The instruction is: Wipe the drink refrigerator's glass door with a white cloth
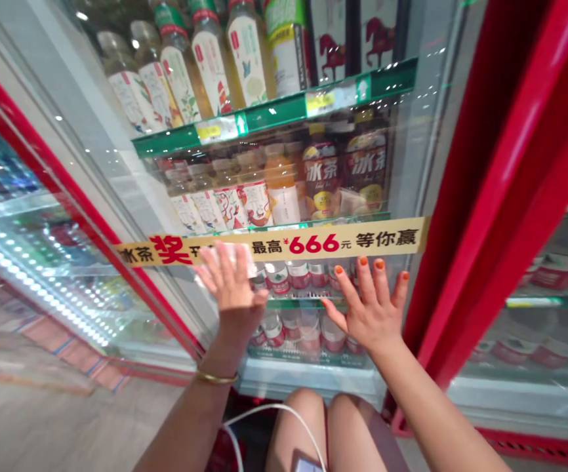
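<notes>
My left hand presses a white tissue to the glass door of a drinks fridge, over a tan sticker strip with red and black print. The tissue shows around the fingertips; most of it lies hidden under the palm and fingers. A gold bangle circles that wrist. Lower right on the same pane, my right hand has its fingers spread, with orange-painted nails, just below the strip. Nothing is in it.
Bottles of tea and other drinks stand on green-edged shelves behind the glass. A red door frame rises at right. Another lit fridge is at left. A white cable crosses above my bent knees.
</notes>
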The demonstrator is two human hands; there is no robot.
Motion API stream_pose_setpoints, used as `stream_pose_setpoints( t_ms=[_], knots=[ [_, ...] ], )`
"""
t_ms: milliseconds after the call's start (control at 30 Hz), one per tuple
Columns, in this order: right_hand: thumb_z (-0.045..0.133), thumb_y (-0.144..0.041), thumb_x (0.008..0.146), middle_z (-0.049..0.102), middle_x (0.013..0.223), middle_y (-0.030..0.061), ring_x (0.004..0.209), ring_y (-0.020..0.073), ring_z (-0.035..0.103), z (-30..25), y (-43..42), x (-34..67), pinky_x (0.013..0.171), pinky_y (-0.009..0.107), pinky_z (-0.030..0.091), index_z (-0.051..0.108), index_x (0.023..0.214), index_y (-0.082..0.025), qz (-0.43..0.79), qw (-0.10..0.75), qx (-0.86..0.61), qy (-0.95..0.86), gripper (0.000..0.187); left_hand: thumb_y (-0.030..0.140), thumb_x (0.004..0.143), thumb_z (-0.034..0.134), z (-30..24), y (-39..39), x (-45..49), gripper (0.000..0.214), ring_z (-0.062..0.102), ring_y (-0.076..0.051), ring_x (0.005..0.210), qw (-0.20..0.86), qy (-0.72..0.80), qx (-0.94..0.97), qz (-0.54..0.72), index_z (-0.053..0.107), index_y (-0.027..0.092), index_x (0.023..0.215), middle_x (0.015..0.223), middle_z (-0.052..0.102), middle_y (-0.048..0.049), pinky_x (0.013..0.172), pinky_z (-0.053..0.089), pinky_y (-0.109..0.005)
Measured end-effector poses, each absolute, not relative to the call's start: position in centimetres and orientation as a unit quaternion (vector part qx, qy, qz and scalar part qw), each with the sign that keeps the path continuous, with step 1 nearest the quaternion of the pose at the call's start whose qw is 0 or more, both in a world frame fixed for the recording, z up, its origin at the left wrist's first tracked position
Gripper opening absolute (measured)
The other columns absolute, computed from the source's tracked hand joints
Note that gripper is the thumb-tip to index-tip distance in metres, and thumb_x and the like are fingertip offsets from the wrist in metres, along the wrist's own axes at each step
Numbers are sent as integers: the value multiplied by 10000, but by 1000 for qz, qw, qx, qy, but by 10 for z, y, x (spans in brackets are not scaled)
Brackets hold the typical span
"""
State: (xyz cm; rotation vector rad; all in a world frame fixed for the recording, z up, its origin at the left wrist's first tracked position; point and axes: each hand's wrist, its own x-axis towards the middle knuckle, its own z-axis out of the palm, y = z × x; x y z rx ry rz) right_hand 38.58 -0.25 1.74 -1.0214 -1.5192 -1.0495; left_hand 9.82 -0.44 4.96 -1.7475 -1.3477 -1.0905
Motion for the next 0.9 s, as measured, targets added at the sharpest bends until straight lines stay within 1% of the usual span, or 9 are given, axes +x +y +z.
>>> stream_pose_setpoints(
  t_ms=[167, 233, 333, 400, 467, 567, 633, 767, 900],
  knots=[
    [684, -609, 974, 264, 1838, 104, 1724, 362, 215, 12, 1, 385, 1395, 663, 116, 273, 1775, -290, -424, 498, -425, -626, 956, 880, 942, 471, -43, -16, 79, 741, 36, -310, 1759, 375, -434, -770, -278, 519, 546, 1601, 1752, 464, 73, 1449, 27, -573],
    [687, -615, 963, 279, 1836, 96, 1713, 369, 251, 11, 3, 384, 1392, 666, 133, 277, 1773, -308, -422, 501, -424, -625, 959, 785, 981, 495, -48, -17, 46, 756, -3, -335, 1758, 394, -461, -736, -300, 445, 478, 1670, 1780, 424, -2, 1435, 13, -639],
    [667, -610, 973, 226, 1854, 92, 1715, 374, 241, 10, 2, 385, 1390, 669, 130, 272, 1776, -300, -424, 504, -422, -623, 947, 671, 1051, 388, -10, -13, 24, 906, -72, -450, 1736, 362, -562, -628, -398, 196, 171, 1782, 1838, 210, -224, 1358, -20, -794],
    [642, -603, 993, 180, 1865, 100, 1721, 384, 217, 10, 0, 387, 1387, 678, 113, 271, 1777, -278, -424, 503, -420, -625, 927, 705, 1051, 359, 12, -11, 35, 960, -52, -467, 1735, 315, -613, -559, -461, 171, 105, 1777, 1847, 127, -254, 1370, 19, -765],
    [616, -591, 1014, 149, 1871, 105, 1723, 392, 200, 12, -1, 387, 1386, 683, 100, 272, 1777, -261, -421, 502, -416, -631, 900, 784, 1005, 438, 7, -11, 53, 1010, -2, -481, 1734, 321, -593, -594, -439, 302, 114, 1748, 1841, 192, -231, 1391, 49, -724],
    [594, -582, 1034, 141, 1875, 111, 1727, 387, 187, 14, -2, 387, 1388, 672, 101, 268, 1777, -245, -422, 497, -417, -633, 879, 852, 934, 554, -33, -20, 56, 793, 214, -405, 1720, 361, -474, -726, -343, 655, 334, 1527, 1655, 578, -81, 1431, 80, -585],
    [582, -587, 1041, 146, 1875, 114, 1729, 379, 181, 14, -2, 386, 1389, 665, 109, 259, 1779, -242, -428, 491, -420, -632, 876, 848, 963, 499, -50, -24, 35, 706, 301, -381, 1691, 375, -446, -742, -332, 726, 360, 1420, 1520, 688, -70, 1427, 91, -578],
    [616, -589, 1022, 149, 1873, 125, 1710, 423, 228, 11, -1, 388, 1359, 723, 168, 246, 1782, -266, -434, 486, -423, -630, 906, 746, 1062, 192, -14, -14, 2, 948, 259, -485, 1679, 335, -571, -611, -434, 456, 55, 1655, 1692, 442, -313, 1346, 161, -758],
    [608, -609, 1028, 156, 1868, 139, 1712, 424, 222, 10, -2, 391, 1358, 733, 165, 273, 1776, -246, -433, 480, -432, -628, 896, 874, 986, 280, -7, -7, 37, 1048, 130, -494, 1716, 308, -581, -637, -403, 437, 115, 1692, 1759, 384, -245, 1371, 114, -748]
  ],
)
